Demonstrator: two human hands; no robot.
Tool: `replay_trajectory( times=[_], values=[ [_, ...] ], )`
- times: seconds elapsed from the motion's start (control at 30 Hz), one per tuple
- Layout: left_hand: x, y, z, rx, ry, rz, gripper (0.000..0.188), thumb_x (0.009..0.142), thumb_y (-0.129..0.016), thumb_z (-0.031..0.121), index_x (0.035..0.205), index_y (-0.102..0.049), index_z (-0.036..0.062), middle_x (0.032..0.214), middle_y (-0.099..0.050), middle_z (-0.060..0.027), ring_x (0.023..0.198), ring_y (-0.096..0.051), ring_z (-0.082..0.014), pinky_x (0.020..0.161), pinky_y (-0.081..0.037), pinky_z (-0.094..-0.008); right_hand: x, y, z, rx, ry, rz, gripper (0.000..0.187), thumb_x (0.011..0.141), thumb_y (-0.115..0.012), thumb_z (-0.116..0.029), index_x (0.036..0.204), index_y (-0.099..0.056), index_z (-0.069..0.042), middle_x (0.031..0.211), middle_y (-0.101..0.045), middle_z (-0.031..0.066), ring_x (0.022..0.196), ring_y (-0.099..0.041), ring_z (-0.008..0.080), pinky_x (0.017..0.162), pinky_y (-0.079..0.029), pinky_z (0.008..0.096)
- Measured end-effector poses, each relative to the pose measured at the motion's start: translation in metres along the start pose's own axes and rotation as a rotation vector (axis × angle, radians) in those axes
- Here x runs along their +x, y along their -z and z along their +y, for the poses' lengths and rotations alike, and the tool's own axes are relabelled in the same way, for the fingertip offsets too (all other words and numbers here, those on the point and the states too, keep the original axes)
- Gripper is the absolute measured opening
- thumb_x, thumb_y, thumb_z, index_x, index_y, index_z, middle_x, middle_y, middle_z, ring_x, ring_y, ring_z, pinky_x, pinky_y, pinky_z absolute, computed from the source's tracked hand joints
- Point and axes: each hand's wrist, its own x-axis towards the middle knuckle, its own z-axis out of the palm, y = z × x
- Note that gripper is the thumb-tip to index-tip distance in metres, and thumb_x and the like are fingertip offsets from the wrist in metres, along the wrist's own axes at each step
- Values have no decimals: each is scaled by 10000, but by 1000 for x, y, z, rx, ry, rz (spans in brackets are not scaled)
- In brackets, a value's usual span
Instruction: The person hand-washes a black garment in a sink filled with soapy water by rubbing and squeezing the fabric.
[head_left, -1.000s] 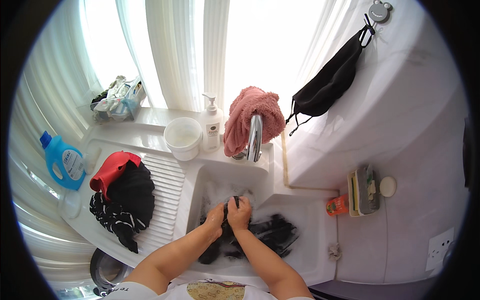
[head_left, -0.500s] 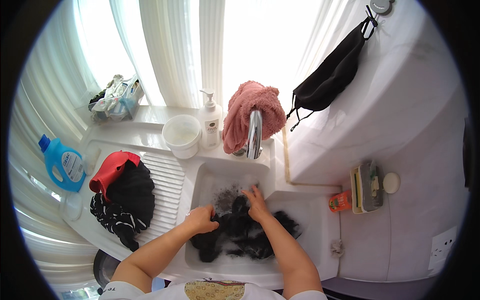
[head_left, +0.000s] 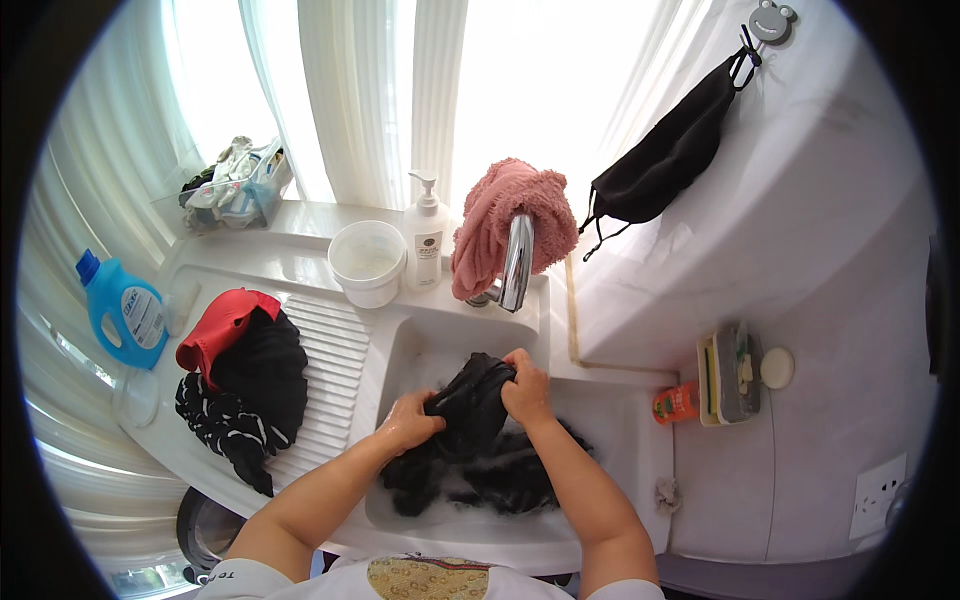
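A wet black garment (head_left: pixel 472 405) is stretched between my two hands over the sink basin (head_left: pixel 408 345). My left hand (head_left: pixel 408 421) grips its left side, thumb on top. The upper right edge is pinched in my right hand (head_left: pixel 525 388). Lower down, more black cloth (head_left: pixel 510 480) lies in sudsy water; I cannot tell whether it is the same piece. On the ribbed washboard (head_left: pixel 335 355) to the left sit a red cloth item (head_left: pixel 225 325), a black pleated garment (head_left: pixel 270 370) and a black-and-white patterned cloth (head_left: pixel 225 420).
Behind the basin rises a chrome faucet (head_left: pixel 517 265) draped with a pink towel (head_left: pixel 500 210). A white tub (head_left: pixel 367 285) and pump bottle (head_left: pixel 425 245) stand beside it. A blue detergent bottle (head_left: pixel 125 315) is far left. A black face mask (head_left: pixel 665 150) hangs on the right wall.
Both hands have closed on the black garment and lifted part of it out of the water. My right hand was spread over it before. The view has shifted slightly.
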Motion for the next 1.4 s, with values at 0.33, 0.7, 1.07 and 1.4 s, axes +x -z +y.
replay_trajectory(
  times=[0.33,0.7,1.07,1.4],
  values=[
    [60,1,-9,159,-358,660,405,739,-639,158,1103,-522,25,1033,-565,-159,980,-538,-298,861,-429,-379,14,-31,-7,-94,40,271,279,712,-648,-107,970,-546,-80,815,-613,130,772,-593,343,677,-482,428],
    [109,-61,-90,793,186,-180,466,867,-510,255,1287,-441,66,1185,-525,-236,1119,-516,-336,951,-391,-458,-25,-131,121,-545,-25,-413,448,754,-647,-115,1181,-515,-92,1095,-568,159,1030,-523,353,843,-442,438],
    [54,-24,9,-819,162,15,261,755,-546,58,989,-617,-33,939,-649,-138,857,-637,-257,807,-510,-352,-3,-155,139,690,-406,53,496,826,-649,-405,1134,-582,-23,1056,-625,133,1005,-563,249,873,-422,337],
    [8,35,25,-1078,261,5,299,786,-512,74,1067,-585,1,977,-623,-134,880,-608,-230,787,-505,-339,-23,-30,41,588,-300,-250,296,850,-666,-257,980,-646,8,831,-642,1,762,-560,88,712,-471,255]
  ],
)
